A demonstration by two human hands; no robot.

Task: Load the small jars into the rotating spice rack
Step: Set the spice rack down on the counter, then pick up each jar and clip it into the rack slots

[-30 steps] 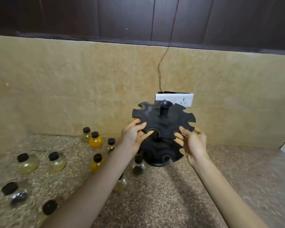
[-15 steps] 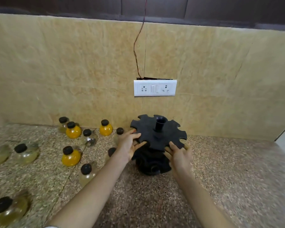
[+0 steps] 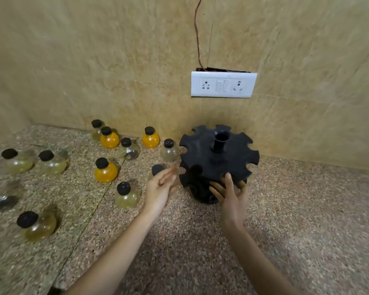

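The black rotating spice rack (image 3: pixel 218 158) stands on the speckled stone counter (image 3: pixel 200 241) near the wall, its notched top disc empty. My right hand (image 3: pixel 232 193) is spread open against the rack's lower front. My left hand (image 3: pixel 160 189) hovers open just left of the rack, blurred, holding nothing. A small black-capped jar (image 3: pixel 158 170) sits right behind its fingers. Several small round jars with black caps stand to the left: orange ones (image 3: pixel 106 171) (image 3: pixel 150 138) (image 3: pixel 109 138) and pale or clear ones (image 3: pixel 127 195) (image 3: pixel 169 151) (image 3: pixel 37 225).
A beige tiled wall runs behind the counter, with a white socket plate (image 3: pixel 223 84) and a thin wire above the rack. More pale jars (image 3: pixel 50 162) (image 3: pixel 16 161) stand at the far left. A seam runs diagonally across the counter.
The rack, held up in both hands a second ago, now stands on the counter. My left hand has come off the top disc and my right hand has slid to its lower front.
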